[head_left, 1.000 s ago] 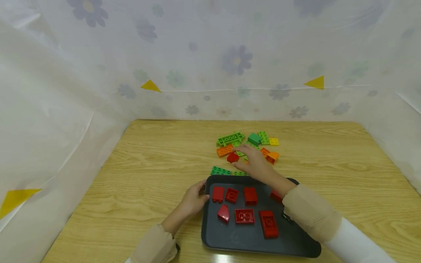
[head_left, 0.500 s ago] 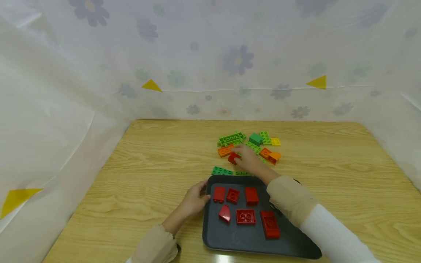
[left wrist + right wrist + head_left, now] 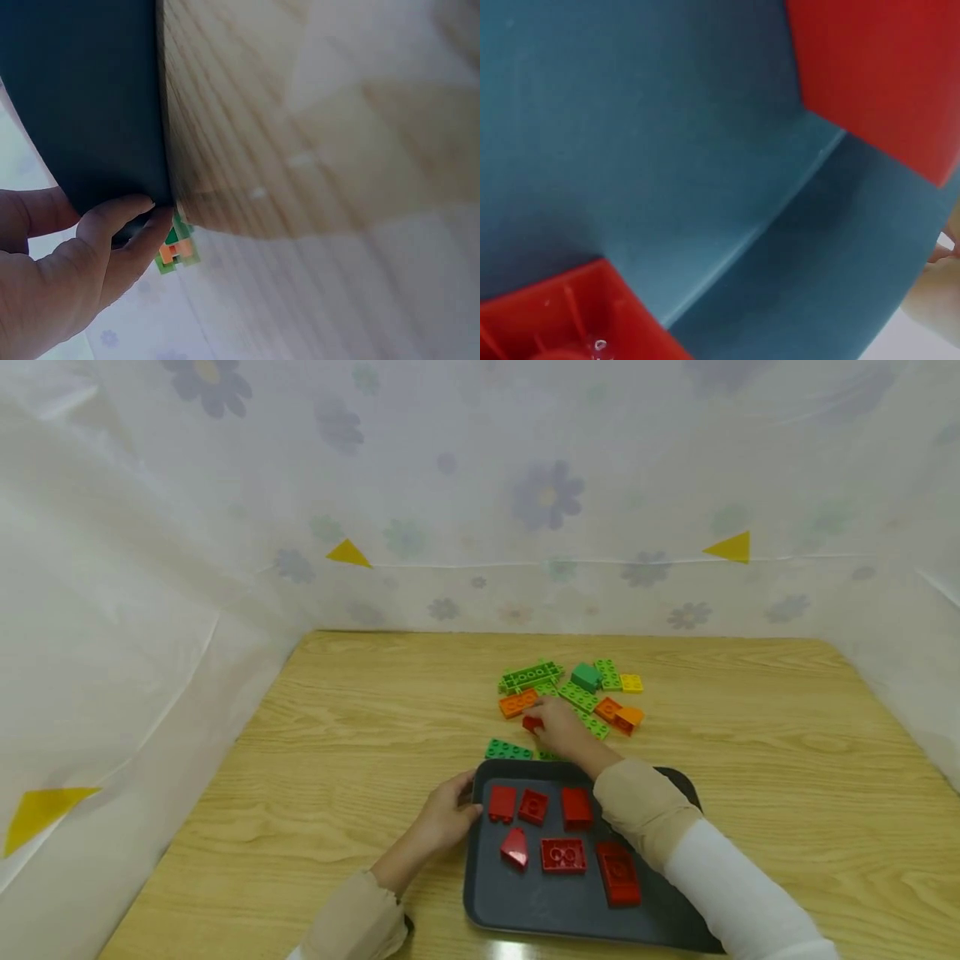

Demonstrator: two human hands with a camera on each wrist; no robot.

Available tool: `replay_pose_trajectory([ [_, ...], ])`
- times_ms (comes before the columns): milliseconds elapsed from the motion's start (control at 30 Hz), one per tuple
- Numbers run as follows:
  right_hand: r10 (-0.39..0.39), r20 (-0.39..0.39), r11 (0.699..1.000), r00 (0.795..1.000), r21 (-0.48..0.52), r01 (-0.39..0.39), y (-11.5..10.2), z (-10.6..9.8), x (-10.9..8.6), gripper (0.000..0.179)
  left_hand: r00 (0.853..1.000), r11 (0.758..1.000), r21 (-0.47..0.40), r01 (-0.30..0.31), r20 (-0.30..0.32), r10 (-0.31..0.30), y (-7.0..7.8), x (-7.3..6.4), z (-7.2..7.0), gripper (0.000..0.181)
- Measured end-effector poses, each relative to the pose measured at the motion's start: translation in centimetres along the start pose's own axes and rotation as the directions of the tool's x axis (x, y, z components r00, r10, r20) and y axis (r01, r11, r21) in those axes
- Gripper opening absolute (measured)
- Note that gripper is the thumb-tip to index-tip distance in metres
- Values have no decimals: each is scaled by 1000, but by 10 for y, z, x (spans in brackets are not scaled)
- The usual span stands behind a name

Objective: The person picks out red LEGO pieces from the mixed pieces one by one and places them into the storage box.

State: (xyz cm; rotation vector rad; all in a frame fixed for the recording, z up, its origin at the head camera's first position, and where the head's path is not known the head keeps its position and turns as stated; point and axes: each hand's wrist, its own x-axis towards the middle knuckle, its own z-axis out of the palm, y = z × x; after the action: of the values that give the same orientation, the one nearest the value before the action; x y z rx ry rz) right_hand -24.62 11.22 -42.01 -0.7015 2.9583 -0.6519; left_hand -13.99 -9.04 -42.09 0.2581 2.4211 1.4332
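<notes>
My left hand (image 3: 442, 817) grips the dark tray (image 3: 540, 910) at its left side near the far corner. The left wrist view shows the fingers and thumb pinching the tray's edge (image 3: 97, 97). Beyond the far rim, my right hand (image 3: 561, 728) pinches a small red toy brick (image 3: 532, 724), partly covered by the fingers. Several red bricks lie spread in the tray, among them a flat one (image 3: 562, 856) and a long one (image 3: 618, 875). Close up in the right wrist view are two red bricks (image 3: 885, 75) in the tray, with a bit of hand at the right edge.
Behind the tray lie green plates (image 3: 577, 697), an orange plate (image 3: 519, 702), orange bricks (image 3: 627, 719), a dark green brick (image 3: 586, 677) and a yellow plate (image 3: 632, 683). A dark green plate (image 3: 508, 750) sits by the tray's far rim. A flowered curtain (image 3: 480, 493) hangs behind the table.
My right hand has come down and slightly inward onto the small red brick, its fingers now around it. The right sleeve has swung left over the tray. The left hand stays on the tray.
</notes>
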Motion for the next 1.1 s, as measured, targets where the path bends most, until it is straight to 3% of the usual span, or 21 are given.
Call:
replay_pose_trajectory([
  [533, -18, -43, 999, 999, -31, 16, 0, 4, -2, 28, 1000, 1000, 21, -17, -20, 18, 0, -1, 1, 48],
  [833, -6, -86, 999, 996, 37, 10, 3, -6, -5, 30, 1000, 1000, 0, -3, -9, 3, -1, -1, 0, 48],
  [1100, -93, -116, 995, 989, 10, 95, -5, -19, -20, 30, 1000, 1000, -1, -12, -8, 12, 0, -1, -1, 49],
])
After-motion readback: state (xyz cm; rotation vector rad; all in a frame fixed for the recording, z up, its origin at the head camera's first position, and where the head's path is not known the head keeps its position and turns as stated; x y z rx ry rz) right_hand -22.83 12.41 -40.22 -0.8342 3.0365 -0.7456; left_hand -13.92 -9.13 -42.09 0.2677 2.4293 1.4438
